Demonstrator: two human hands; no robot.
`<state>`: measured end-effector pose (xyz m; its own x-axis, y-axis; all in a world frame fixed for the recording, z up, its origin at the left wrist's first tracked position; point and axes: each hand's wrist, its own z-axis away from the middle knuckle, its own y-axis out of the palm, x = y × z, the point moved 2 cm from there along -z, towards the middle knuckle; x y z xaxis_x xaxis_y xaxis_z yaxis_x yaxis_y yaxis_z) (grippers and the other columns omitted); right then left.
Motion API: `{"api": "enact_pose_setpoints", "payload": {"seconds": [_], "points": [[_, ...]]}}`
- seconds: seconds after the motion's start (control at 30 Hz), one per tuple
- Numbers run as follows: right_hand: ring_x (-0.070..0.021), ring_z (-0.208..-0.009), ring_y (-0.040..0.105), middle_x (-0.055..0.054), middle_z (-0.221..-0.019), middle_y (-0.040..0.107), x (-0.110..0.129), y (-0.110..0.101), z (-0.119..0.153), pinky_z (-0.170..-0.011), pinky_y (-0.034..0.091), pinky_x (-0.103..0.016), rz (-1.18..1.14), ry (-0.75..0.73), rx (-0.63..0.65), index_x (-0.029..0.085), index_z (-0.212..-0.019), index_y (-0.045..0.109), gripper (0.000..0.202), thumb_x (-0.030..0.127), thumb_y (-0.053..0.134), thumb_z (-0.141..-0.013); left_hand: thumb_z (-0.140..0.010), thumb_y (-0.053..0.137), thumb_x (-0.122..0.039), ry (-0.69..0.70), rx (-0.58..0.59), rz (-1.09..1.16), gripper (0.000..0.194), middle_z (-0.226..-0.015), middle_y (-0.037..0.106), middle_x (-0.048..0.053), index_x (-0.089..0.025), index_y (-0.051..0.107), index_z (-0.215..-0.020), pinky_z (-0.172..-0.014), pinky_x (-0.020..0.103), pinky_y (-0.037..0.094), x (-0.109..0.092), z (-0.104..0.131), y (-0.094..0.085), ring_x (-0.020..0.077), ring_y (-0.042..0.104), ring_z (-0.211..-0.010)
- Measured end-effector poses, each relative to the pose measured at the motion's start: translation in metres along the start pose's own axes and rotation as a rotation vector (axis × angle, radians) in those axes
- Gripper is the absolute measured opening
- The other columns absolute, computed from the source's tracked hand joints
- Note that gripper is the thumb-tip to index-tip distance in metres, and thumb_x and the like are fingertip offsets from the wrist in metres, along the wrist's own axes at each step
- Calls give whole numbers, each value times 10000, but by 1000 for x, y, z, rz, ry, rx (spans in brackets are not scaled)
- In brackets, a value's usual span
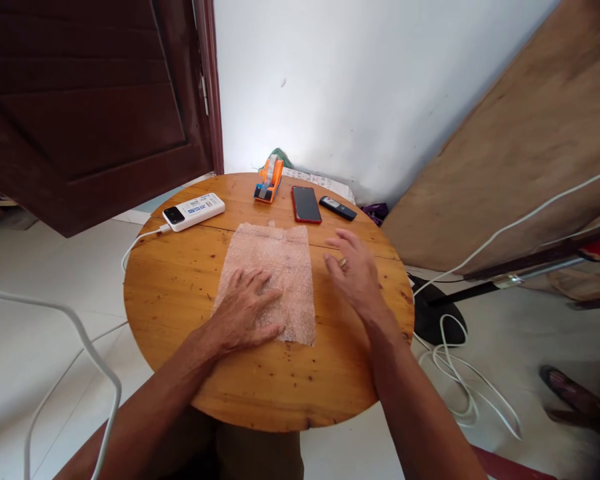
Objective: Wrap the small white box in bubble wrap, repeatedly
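Observation:
A sheet or pouch of clear bubble wrap (293, 277) lies flat on the round wooden table (260, 393), with a small piece of tape at its top edge. My left hand (247, 310) rests on its left half, fingers spread, covering part of it. Just right of the wrap, my right hand (355, 270) hovers over the table with its fingers apart and slightly curled, a ring on one finger; it holds nothing and is a little blurred.
Along the back of the table are a white power bank (195, 212) with a cable, an orange tape dispenser (270, 180), a red-edged phone (307, 204) and a dark handheld device (338, 207). White cables (457, 377) loop on the floor; a person's foot (567, 390) shows at right.

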<state>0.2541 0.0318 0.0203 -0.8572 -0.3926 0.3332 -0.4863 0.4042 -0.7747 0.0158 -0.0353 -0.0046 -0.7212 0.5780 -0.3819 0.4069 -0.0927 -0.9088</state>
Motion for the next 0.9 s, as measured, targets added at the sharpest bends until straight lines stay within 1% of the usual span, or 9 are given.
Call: {"api": "enact_pose_setpoints", "payload": {"seconds": [0.17,0.27,0.33,0.4,0.47,0.57,0.63,0.77,0.9], "points": [[-392,-1216,544,-185,-1323,586,-46,-23,16,-981,448,-565,165,168,153,166,-1288,561,551,361,634,-778,-785,696,-426,-1,-36,9,539,-1469,471,188,-209,634,-1274,-1150,617,218,-1,-1,0,369,389,-1386],[-387,-1111,612,-185,-1212,656,-61,-27,26,-914,487,-536,194,258,218,146,-1241,587,521,314,619,-749,-834,623,-337,-61,-151,45,460,-1401,550,158,-186,617,-1268,-1143,569,278,5,-2,0,326,472,-1319],[-359,-1012,659,-149,-1101,705,-61,-29,30,-844,514,-497,156,314,239,171,-1188,613,449,299,600,-758,-844,561,-246,-164,-261,76,434,-1318,616,139,-163,597,-1269,-1121,522,337,12,-2,-1,291,532,-1247],[-335,-951,679,-114,-1029,727,-55,-33,29,-805,523,-471,91,357,229,194,-1156,621,411,308,606,-761,-826,511,-171,-285,-357,108,463,-1246,657,119,-154,567,-1286,-1084,482,391,20,-2,-1,262,573,-1180],[-312,-934,684,-97,-1025,730,-39,-39,24,-808,524,-457,-18,355,191,203,-1152,616,412,328,629,-759,-799,479,-126,-371,-403,136,504,-1208,677,102,-162,545,-1297,-1043,458,429,25,-2,-2,246,599,-1130],[-263,-912,680,-74,-1034,724,-1,-46,11,-826,530,-422,-249,238,134,218,-1152,612,403,350,660,-775,-777,456,-103,-408,-402,162,529,-1177,691,91,-170,544,-1294,-1006,444,453,27,-2,-2,241,617,-1084],[-241,-918,668,-63,-1066,710,28,-42,1,-851,526,-406,-342,114,161,227,-1166,609,396,315,668,-785,-783,447,-106,-415,-404,163,520,-1174,692,103,-159,551,-1290,-1005,449,451,27,-3,-2,250,612,-1091],[-224,-949,656,-65,-1126,687,66,-9,-8,-864,516,-369,-392,-35,319,215,-1218,592,475,192,671,-750,-802,435,-116,-450,-389,130,510,-1185,687,129,-134,548,-1299,-1006,473,449,29,-3,-1,276,600,-1106],[-277,-1013,647,-101,-1130,686,63,29,3,-898,499,-439,-306,-68,449,193,-1205,593,482,173,665,-730,-809,431,-104,-439,-379,90,524,-1216,679,116,-144,529,-1322,-1031,462,435,29,-2,0,264,593,-1132]]}}
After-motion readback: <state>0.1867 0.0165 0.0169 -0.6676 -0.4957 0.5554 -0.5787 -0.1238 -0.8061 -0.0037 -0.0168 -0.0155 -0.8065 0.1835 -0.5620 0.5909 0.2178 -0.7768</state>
